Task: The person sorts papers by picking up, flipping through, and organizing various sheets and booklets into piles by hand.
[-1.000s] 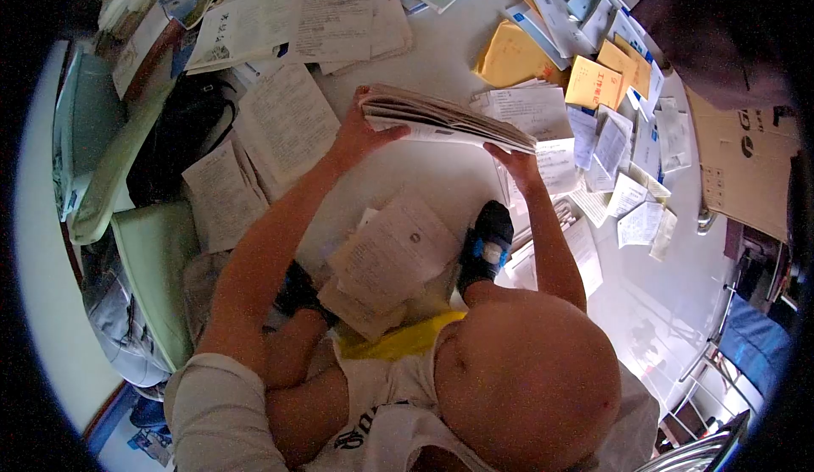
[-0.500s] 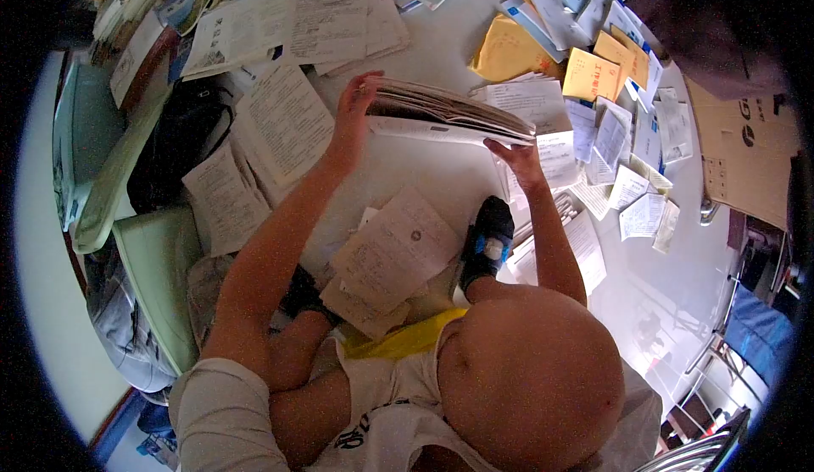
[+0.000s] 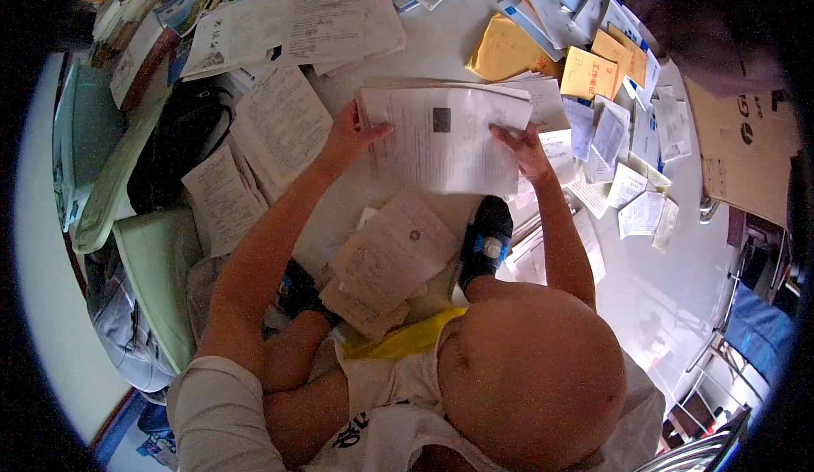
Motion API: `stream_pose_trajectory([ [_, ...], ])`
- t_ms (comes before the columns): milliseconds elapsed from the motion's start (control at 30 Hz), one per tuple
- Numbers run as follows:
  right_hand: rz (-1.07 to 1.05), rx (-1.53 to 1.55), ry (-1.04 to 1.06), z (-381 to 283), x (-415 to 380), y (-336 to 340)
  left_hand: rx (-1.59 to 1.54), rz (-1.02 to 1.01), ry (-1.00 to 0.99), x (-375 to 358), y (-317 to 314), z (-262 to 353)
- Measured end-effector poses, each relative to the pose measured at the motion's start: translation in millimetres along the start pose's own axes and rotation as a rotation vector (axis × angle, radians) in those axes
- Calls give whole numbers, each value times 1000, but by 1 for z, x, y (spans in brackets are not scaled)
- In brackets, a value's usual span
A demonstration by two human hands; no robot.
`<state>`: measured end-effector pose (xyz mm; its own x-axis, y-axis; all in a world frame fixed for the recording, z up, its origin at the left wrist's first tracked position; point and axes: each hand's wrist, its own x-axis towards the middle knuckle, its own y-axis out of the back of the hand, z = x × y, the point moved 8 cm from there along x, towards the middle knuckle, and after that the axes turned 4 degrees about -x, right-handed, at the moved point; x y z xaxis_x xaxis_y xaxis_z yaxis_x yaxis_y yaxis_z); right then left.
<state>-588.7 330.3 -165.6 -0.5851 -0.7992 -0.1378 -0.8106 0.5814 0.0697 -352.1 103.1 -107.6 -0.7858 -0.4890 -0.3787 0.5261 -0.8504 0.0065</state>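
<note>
A stack of printed papers (image 3: 441, 146) with a small dark square on its top sheet is held up over the white surface, its face toward the camera. My left hand (image 3: 354, 137) grips its left edge, thumb on the front. On the right edge, my right hand (image 3: 523, 146) holds it the same way. Loose papers (image 3: 398, 247) lie below the stack, between two dark shoes. Printed sheets (image 3: 284, 124) spread to the left of my left hand, and more papers (image 3: 555, 154) lie beside my right hand.
Yellow envelopes (image 3: 591, 74), small notes (image 3: 642, 213) and white envelopes are scattered at the upper right. A cardboard box (image 3: 738, 150) stands at the right. A black bag (image 3: 182, 141) and a pale green folder (image 3: 157, 281) are on the left. Piled papers (image 3: 136, 14) fill the upper left.
The stack was seen nearly edge-on and now shows its front face, hanging lower. Both hands have turned with it, thumbs now on the front.
</note>
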Motion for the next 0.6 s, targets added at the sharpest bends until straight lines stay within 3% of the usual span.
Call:
stream_pose_trajectory([
  [33,14,108,-121,18,-2,0,-165,-118,80,1,-6,-10],
  [67,27,216,-244,35,-5,0,-167,-116,82,-2,-10,-18],
  [100,25,215,-245,35,-3,-2,-211,-78,206,-6,-14,-39],
  [133,18,93,-301,40,-2,-8,-256,-39,332,-11,-17,-59],
  [200,3,-148,-414,49,-2,-17,-163,23,370,-17,-14,-80],
  [233,-73,-210,-237,51,6,-27,-65,83,399,-18,-7,-92],
  [267,-77,-208,-234,64,11,-25,-64,89,397,-13,-6,-107],
  [333,-76,-256,-244,71,13,-26,-23,22,205,-2,-11,-126],
  [433,-77,-65,-337,83,9,-21,-94,53,146,4,-9,-130],
  [500,-98,153,-410,86,7,-18,-182,34,193,-2,-11,-115],
  [600,-180,233,-444,104,11,-7,-279,62,253,-5,-12,-115],
])
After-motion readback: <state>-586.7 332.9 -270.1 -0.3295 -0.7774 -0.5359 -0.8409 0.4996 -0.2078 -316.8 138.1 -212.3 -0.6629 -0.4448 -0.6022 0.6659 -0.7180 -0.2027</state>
